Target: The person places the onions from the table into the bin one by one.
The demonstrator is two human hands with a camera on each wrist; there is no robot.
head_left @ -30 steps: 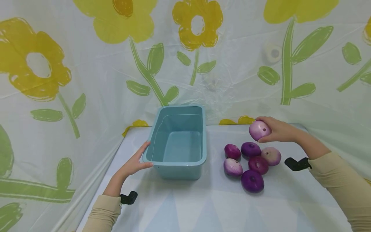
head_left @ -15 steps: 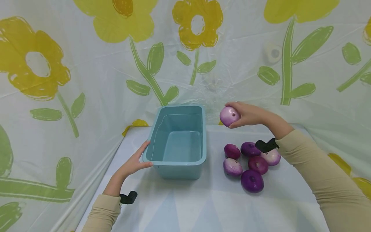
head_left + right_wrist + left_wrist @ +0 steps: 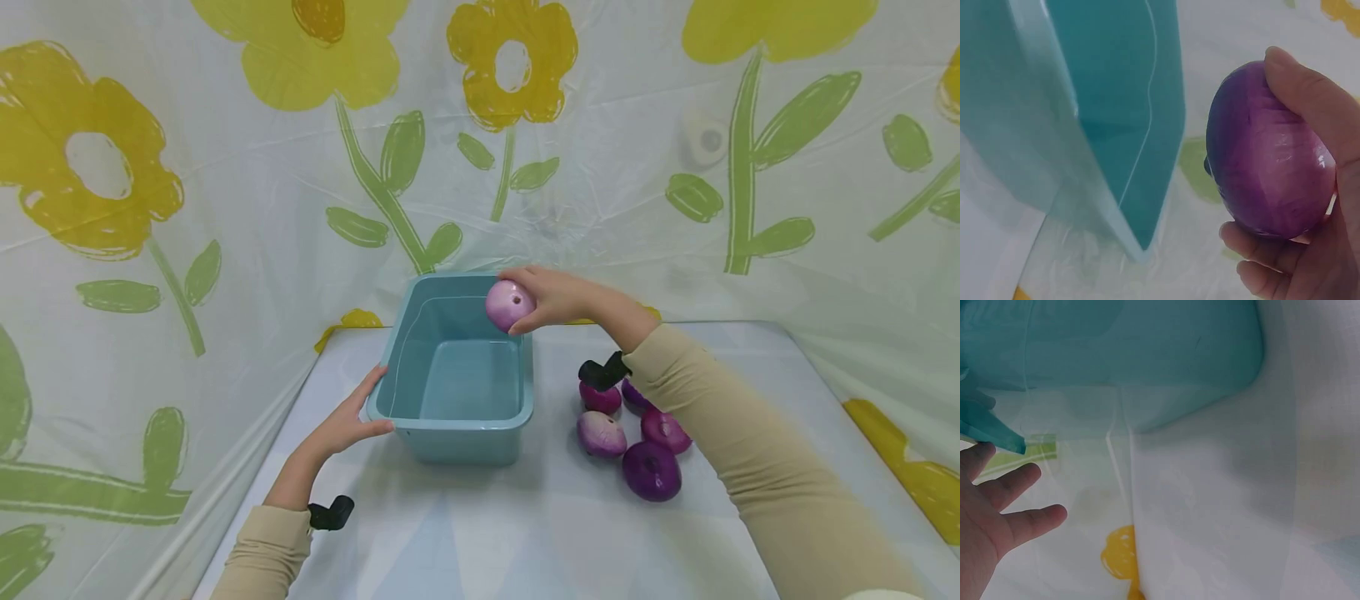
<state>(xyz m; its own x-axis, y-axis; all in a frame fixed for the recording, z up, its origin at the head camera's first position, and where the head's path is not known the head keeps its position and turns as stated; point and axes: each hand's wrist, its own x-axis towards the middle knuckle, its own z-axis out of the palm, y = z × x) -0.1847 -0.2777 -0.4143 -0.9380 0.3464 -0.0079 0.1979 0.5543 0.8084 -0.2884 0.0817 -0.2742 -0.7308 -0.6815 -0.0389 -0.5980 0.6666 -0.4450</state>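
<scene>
My right hand [image 3: 558, 298] grips a pale purple onion [image 3: 510, 306] between thumb and fingers, over the right back part of a blue plastic bin [image 3: 463, 423]. In the right wrist view, the onion [image 3: 1272, 156] shows streaked purple and pink skin, with the bin [image 3: 1116, 94] beside it. My left hand [image 3: 347, 423] touches the bin's front left corner, thumb along the front and the fingers along the left side. In the left wrist view, its fingers [image 3: 1013, 487] are spread and fairly straight near the rim. No onions show inside the bin.
Several onions lie on the table right of the bin, among them a white-purple onion [image 3: 602, 434] and a dark purple onion [image 3: 652, 472]. My right sleeve [image 3: 742, 450] covers part of the group. A flowered curtain [image 3: 607, 192] hangs behind the white table [image 3: 450, 533].
My right hand has carried the onion leftward from above the onion group to over the bin. My left hand has stayed at the bin's corner.
</scene>
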